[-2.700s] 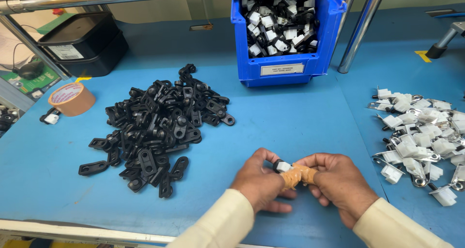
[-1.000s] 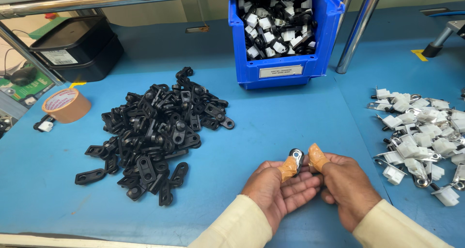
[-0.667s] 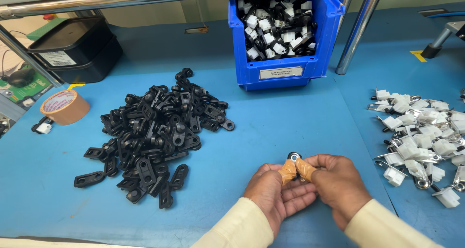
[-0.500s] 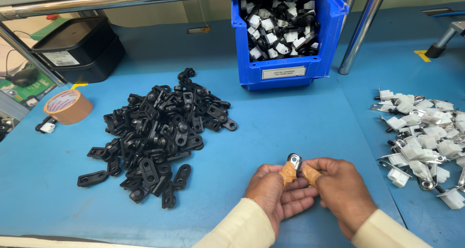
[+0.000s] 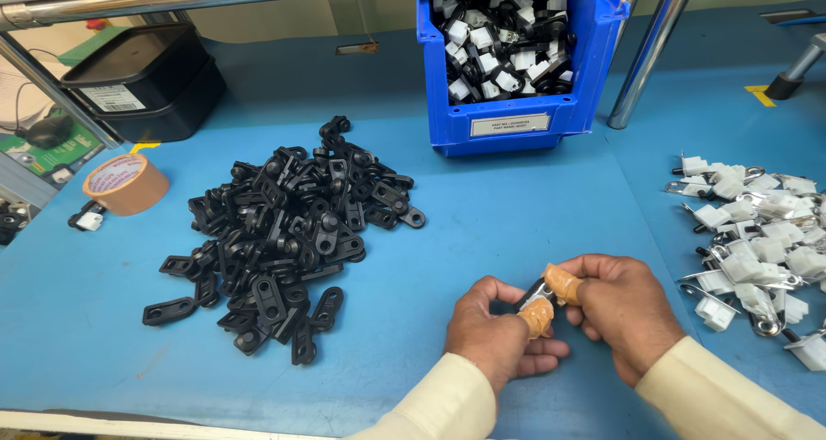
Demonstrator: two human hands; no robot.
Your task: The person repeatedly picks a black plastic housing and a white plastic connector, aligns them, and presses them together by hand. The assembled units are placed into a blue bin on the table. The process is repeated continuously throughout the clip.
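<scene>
I see my left hand [image 5: 495, 332] and right hand [image 5: 624, 307] meeting near the front edge of the blue table [image 5: 516, 199], both pinching one small clip [image 5: 535, 295] between tape-wrapped thumbs. It looks black with a silvery metal part, mostly hidden. A heap of black parts [image 5: 284, 233] lies far left.

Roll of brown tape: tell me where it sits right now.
In the head view the roll of brown tape lies at the far left of the blue table, left of the pile of black parts and below the black box.
</scene>
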